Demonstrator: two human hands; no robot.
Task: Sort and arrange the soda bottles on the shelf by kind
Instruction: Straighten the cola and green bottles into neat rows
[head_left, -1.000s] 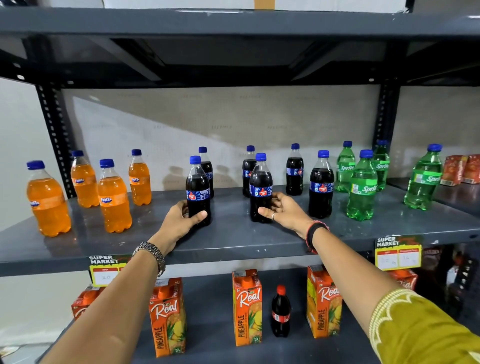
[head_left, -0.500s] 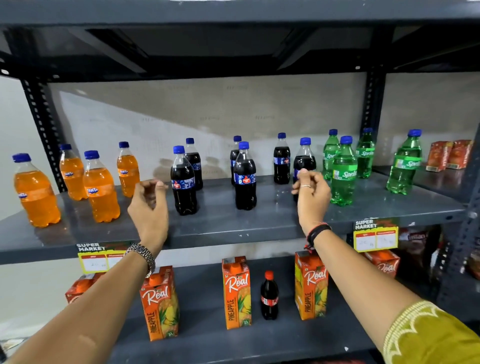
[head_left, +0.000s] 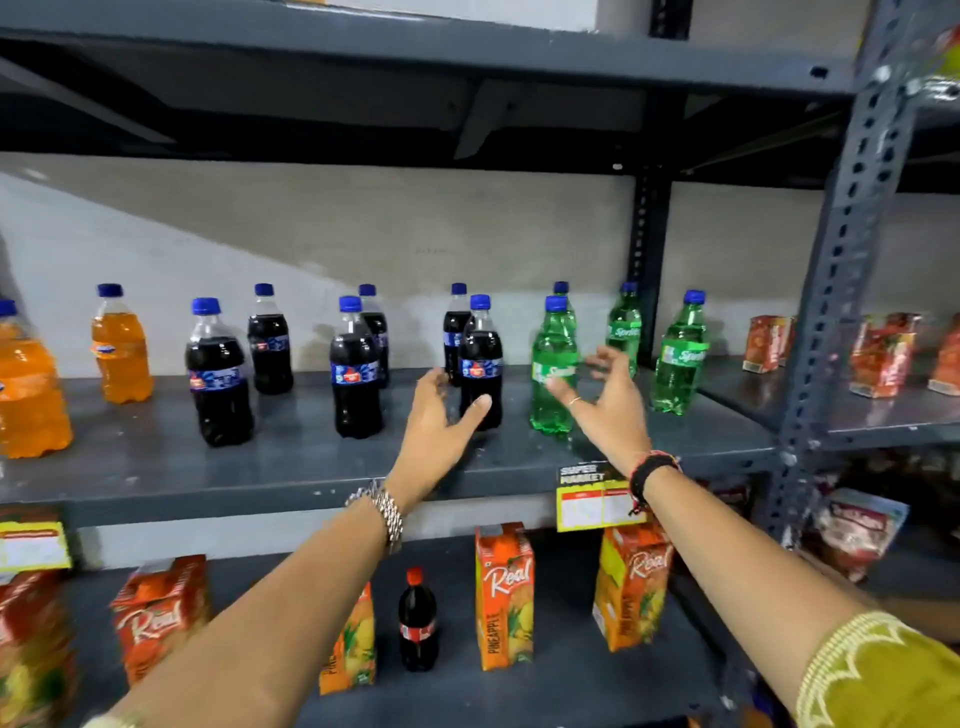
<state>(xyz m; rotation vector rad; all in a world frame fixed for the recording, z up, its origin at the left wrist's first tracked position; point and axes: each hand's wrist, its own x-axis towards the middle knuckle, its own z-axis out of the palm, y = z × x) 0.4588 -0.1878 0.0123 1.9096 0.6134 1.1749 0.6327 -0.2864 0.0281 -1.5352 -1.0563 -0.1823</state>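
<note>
On the grey middle shelf (head_left: 291, 467) stand orange soda bottles (head_left: 120, 348) at the left, several dark cola bottles (head_left: 218, 371) in the middle and green Sprite bottles (head_left: 678, 353) at the right. My left hand (head_left: 441, 431) is open, its fingers spread beside a front cola bottle (head_left: 480, 343), thumb near its base. My right hand (head_left: 605, 400) is open too, fingers apart in front of a front Sprite bottle (head_left: 553, 338). Neither hand grips anything.
The lower shelf holds Real juice cartons (head_left: 504, 597) and a small red-capped cola bottle (head_left: 417, 621). A yellow price tag (head_left: 592, 506) hangs on the shelf edge. A perforated upright post (head_left: 836, 291) stands at the right, with red packets (head_left: 883, 358) beyond it.
The view has swung right, so the bottles sit further left in frame. Both hands moved right along the shelf: the left to the rightmost front cola bottle, the right to the front Sprite bottle.
</note>
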